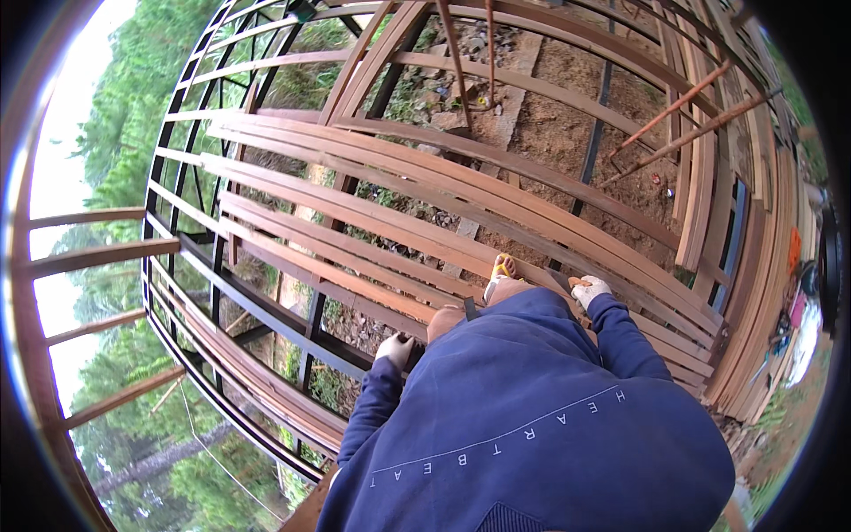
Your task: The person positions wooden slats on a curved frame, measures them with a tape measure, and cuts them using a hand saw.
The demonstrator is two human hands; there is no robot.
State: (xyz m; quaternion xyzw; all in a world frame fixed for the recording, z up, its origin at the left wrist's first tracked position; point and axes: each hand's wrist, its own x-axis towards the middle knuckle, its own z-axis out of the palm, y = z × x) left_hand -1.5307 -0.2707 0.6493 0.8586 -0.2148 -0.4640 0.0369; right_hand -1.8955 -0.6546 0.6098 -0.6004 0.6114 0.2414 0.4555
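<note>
My left hand (394, 349), in a whitish glove, is low at my left side by the dark metal beam (341, 352). Its fingers look curled round something dark, partly hidden by my body. On the right, my gloved right hand (590, 289) is closed just above the wooden planks (620, 293). A small brown patch shows at its fingertips; I cannot tell if it is wood. Between my hands, long reddish-brown planks (355, 215) lie side by side across the frame, with gaps between some. My foot in a yellow sandal (503, 266) rests on them.
Beneath the open black metal frame (215, 293) lie bare soil (567, 115) and rubble. Stacked boards (767, 284) fill the right side, near rusty metal bars (683, 133) and an orange item (794, 248). Wooden rails (97, 257) and trees stand at the left.
</note>
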